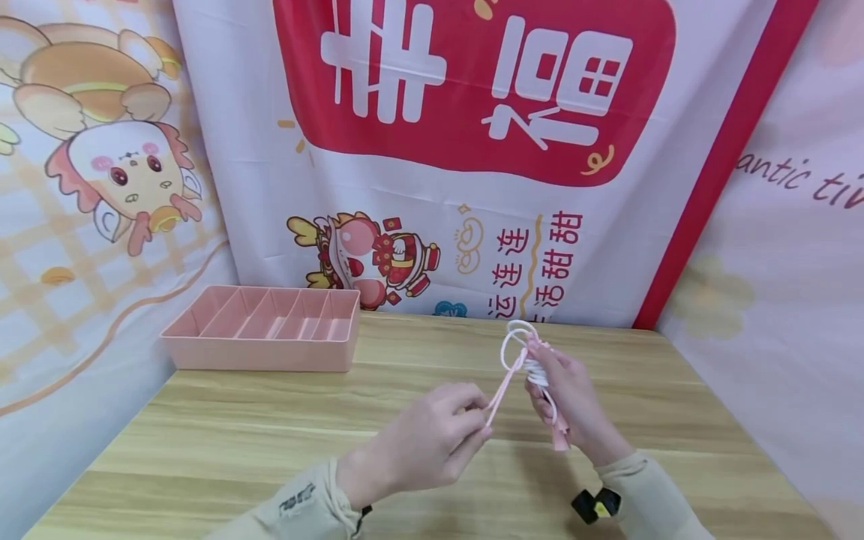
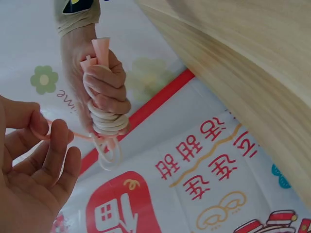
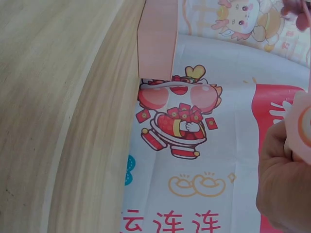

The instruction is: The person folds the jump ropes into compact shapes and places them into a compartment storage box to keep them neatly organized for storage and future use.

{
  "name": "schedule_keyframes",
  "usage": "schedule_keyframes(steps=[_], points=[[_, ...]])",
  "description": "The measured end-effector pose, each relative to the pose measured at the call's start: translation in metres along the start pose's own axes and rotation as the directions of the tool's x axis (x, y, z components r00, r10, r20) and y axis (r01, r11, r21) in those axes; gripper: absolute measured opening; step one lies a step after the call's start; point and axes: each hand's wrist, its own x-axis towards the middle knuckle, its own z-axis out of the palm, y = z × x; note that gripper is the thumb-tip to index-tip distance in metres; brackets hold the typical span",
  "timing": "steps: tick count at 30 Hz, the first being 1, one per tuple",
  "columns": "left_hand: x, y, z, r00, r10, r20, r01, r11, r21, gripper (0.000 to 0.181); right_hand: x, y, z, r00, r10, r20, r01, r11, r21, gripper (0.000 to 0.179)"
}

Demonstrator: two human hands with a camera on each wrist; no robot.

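A jump rope with pink handles [image 2: 101, 51] is bundled in my right hand [image 1: 574, 394], which grips the handles and the wound white rope [image 1: 536, 373]. One white loop [image 1: 511, 341] sticks out past the thumb. From the bundle a thin pink cord [image 1: 499, 394] stretches, doubled, to my left hand [image 1: 428, 435], whose thumb and fingers pinch its end. In the left wrist view the cord is hooked round a finger [image 2: 41, 124]. A flared pink handle end [image 3: 301, 128] shows large at the edge of the right wrist view. Fingers hide most of both handles.
A pink divided box [image 1: 259, 354] with several compartments stands at the back left of the wooden table [image 1: 270, 427]. Printed cloth [image 1: 243, 187] hangs behind the table and along both sides. Both hands are held above the tabletop.
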Motion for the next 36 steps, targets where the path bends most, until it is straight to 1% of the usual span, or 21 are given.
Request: schedule_keyframes(steps=[2,3,5,6,8,10,12,14,16,18,22,26,29,32,35,36], points=[[-0.001,0.000,0.001,0.997,-0.058,-0.041,0.056,0.997,-0.050,0.012,-0.001,-0.002,0.000,1.000,-0.004,0.005,0.004,1.000,0.005,0.047],[-0.002,-0.001,0.002,0.994,-0.093,-0.064,0.088,0.993,-0.075,0.010,-0.002,-0.002,0.000,1.000,-0.006,0.004,0.006,1.000,-0.002,0.049],[-0.004,-0.003,0.003,0.979,-0.164,-0.118,0.150,0.982,-0.116,0.008,-0.003,-0.003,0.001,1.000,-0.015,0.004,0.015,0.999,-0.030,0.052],[-0.004,-0.005,0.003,0.968,-0.203,-0.144,0.186,0.974,-0.129,0.008,-0.004,-0.003,0.002,1.000,-0.020,0.001,0.020,0.999,-0.048,0.053],[-0.006,-0.009,0.000,0.939,-0.287,-0.190,0.266,0.955,-0.130,0.007,-0.005,-0.003,0.005,1.000,-0.028,0.002,0.028,0.996,-0.084,0.055],[-0.006,-0.014,-0.004,0.903,-0.368,-0.223,0.350,0.929,-0.117,0.007,-0.007,-0.003,0.009,0.999,-0.029,0.027,0.032,0.993,-0.112,0.055],[-0.006,-0.019,-0.008,0.861,-0.448,-0.240,0.438,0.894,-0.095,0.006,-0.008,-0.003,0.012,0.998,-0.021,0.063,0.029,0.992,-0.125,0.054],[-0.007,-0.022,-0.012,0.822,-0.513,-0.248,0.512,0.856,-0.074,0.008,-0.009,-0.003,0.013,0.995,-0.006,0.101,0.019,0.992,-0.126,0.053],[-0.008,-0.025,-0.014,0.786,-0.571,-0.236,0.569,0.818,-0.084,0.015,-0.009,-0.002,0.014,0.992,0.013,0.126,0.002,0.993,-0.116,0.051],[-0.009,-0.027,-0.015,0.756,-0.618,-0.216,0.610,0.785,-0.112,0.026,-0.010,-0.002,0.014,0.989,0.030,0.142,-0.017,0.995,-0.094,0.049],[-0.010,-0.030,-0.015,0.707,-0.686,-0.172,0.662,0.728,-0.181,0.048,-0.009,-0.001,0.014,0.982,0.047,0.182,-0.042,0.999,-0.031,0.043],[-0.011,-0.032,-0.013,0.653,-0.749,-0.112,0.718,0.659,-0.224,0.061,-0.006,0.000,0.014,0.972,0.043,0.233,-0.042,0.999,-0.011,0.049],[-0.011,-0.034,-0.012,0.605,-0.795,-0.048,0.762,0.595,-0.255,0.065,-0.004,0.001,0.015,0.969,0.039,0.245,-0.035,0.999,-0.022,0.055],[-0.012,-0.035,-0.011,0.554,-0.833,0.009,0.800,0.529,-0.282,0.071,-0.002,0.002,0.016,0.970,0.034,0.241,-0.030,0.999,-0.018,0.055],[-0.013,-0.036,-0.008,0.512,-0.855,0.082,0.828,0.466,-0.311,0.079,0.000,0.004,0.015,0.969,0.023,0.246,-0.026,1.000,0.008,0.054],[-0.014,-0.036,-0.007,0.501,-0.858,0.112,0.834,0.445,-0.326,0.080,0.000,0.004,0.015,0.969,0.018,0.245,-0.023,1.000,0.016,0.054]])
